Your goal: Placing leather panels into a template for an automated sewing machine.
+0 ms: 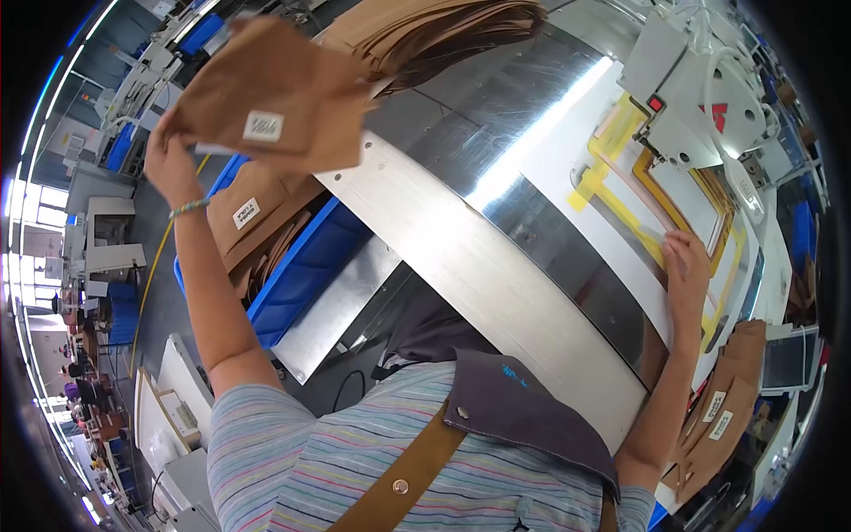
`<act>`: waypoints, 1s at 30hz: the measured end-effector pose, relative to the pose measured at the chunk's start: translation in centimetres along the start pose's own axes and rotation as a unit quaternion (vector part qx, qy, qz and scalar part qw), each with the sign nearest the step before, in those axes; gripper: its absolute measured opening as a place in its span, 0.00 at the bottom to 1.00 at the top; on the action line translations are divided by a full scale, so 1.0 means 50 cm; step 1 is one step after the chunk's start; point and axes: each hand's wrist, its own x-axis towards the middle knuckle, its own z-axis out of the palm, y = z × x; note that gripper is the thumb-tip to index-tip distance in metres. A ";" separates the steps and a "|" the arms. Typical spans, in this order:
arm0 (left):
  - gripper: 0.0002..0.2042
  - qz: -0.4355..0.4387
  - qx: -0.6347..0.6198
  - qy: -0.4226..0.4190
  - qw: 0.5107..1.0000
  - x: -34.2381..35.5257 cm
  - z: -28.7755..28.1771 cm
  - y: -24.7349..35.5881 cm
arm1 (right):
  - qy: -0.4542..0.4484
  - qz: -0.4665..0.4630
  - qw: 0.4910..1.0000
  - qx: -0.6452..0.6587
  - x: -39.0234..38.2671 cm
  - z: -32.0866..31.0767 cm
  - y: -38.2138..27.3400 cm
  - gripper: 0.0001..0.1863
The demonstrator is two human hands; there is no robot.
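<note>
My left hand (173,160), raised at the left, is closed on the edge of a brown fabric piece (310,97) with a white label. The piece hangs over a blue bin (306,266), slightly blurred. Similar labelled brown pieces (253,213) fill that bin. At the right, my right hand (687,262) rests by the yellow-taped edge of a white template sheet (576,168), its fingers stretched out and no piece in them. Just beyond the fingertips lies a yellow-edged frame (678,199), under the head of a white sewing machine (709,97).
A thick stack of brown pieces (425,40) lies at the far side of the shiny metal table (434,133). More labelled brown pieces (722,412) hang at the right. A metal rail (479,275) runs along the table's near edge. Other machines stand along the left.
</note>
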 end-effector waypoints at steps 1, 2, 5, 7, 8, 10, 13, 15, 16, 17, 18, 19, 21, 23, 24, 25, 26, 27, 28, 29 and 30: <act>0.23 -0.011 0.015 0.031 0.999 -0.011 -0.050 -0.033 | 0.007 0.012 1.000 -0.016 -0.001 -0.002 0.004 0.11; 0.23 -0.034 0.026 0.052 0.998 -0.035 -0.091 -0.064 | 0.015 0.026 0.999 -0.033 -0.001 -0.004 0.010 0.10; 0.23 -0.073 0.061 0.123 0.988 -0.110 -0.246 -0.163 | 0.049 -0.009 0.997 -0.053 -0.012 0.015 0.034 0.10; 0.22 -0.062 0.172 0.205 0.961 -0.180 -0.366 -0.214 | 0.042 0.057 0.997 0.008 0.002 0.018 0.002 0.11; 0.20 -0.102 0.270 0.202 0.936 -0.231 -0.378 -0.227 | 0.037 0.132 0.989 0.046 0.004 0.017 -0.008 0.11; 0.19 -0.143 0.359 0.192 0.902 -0.308 -0.342 -0.228 | 0.030 0.147 0.988 0.038 0.001 0.009 0.024 0.10; 0.19 0.046 0.621 0.134 0.771 -0.372 -0.278 -0.200 | 0.020 0.151 0.988 0.031 0.000 0.007 0.041 0.09; 0.23 0.128 0.546 -0.062 0.826 -0.371 -0.221 -0.178 | 0.018 0.143 0.989 0.026 -0.002 0.006 0.037 0.09; 0.26 0.151 0.483 -0.151 0.849 -0.374 -0.178 -0.166 | 0.030 0.094 0.994 0.036 -0.001 0.009 0.026 0.10; 0.28 0.174 0.477 -0.230 0.830 -0.382 -0.119 -0.144 | 0.044 0.049 0.997 0.040 -0.003 0.008 0.022 0.10; 0.29 0.197 0.469 -0.305 0.805 -0.381 -0.075 -0.129 | 0.045 0.053 0.997 0.036 -0.006 0.008 0.022 0.10; 0.29 0.197 0.471 -0.305 0.804 -0.371 -0.068 -0.145 | 0.048 0.026 0.999 0.002 -0.005 0.013 0.017 0.10; 0.29 0.231 0.516 -0.322 0.759 -0.357 -0.044 -0.190 | 0.050 0.000 0.998 -0.031 -0.001 0.020 0.008 0.11; 0.27 0.197 0.543 -0.293 0.762 -0.336 -0.049 -0.243 | 0.035 0.000 0.999 -0.016 0.004 0.020 0.001 0.11; 0.27 0.163 0.561 -0.254 0.771 -0.330 -0.040 -0.259 | 0.036 0.005 0.999 -0.018 0.003 0.017 0.004 0.11; 0.27 0.129 0.577 -0.215 0.777 -0.325 -0.032 -0.274 | 0.027 0.025 0.999 -0.022 0.001 0.015 0.007 0.11; 0.26 0.139 0.586 -0.194 0.774 -0.321 -0.024 -0.288 | 0.019 0.046 0.998 -0.025 0.000 0.014 0.010 0.11; 0.26 0.144 0.576 -0.202 0.779 -0.322 -0.002 -0.300 | 0.023 0.056 0.998 -0.035 -0.006 0.007 0.019 0.11; 0.24 0.145 0.582 -0.195 0.776 -0.329 0.020 -0.307 | 0.028 0.031 0.998 -0.044 -0.011 -0.002 0.032 0.11; 0.23 0.146 0.586 -0.188 0.774 -0.334 0.038 -0.312 | 0.032 0.006 0.998 -0.054 -0.016 -0.009 0.046 0.11; 0.21 0.125 0.571 -0.218 0.781 -0.324 0.048 -0.313 | 0.041 -0.007 0.998 -0.050 -0.017 -0.013 0.058 0.11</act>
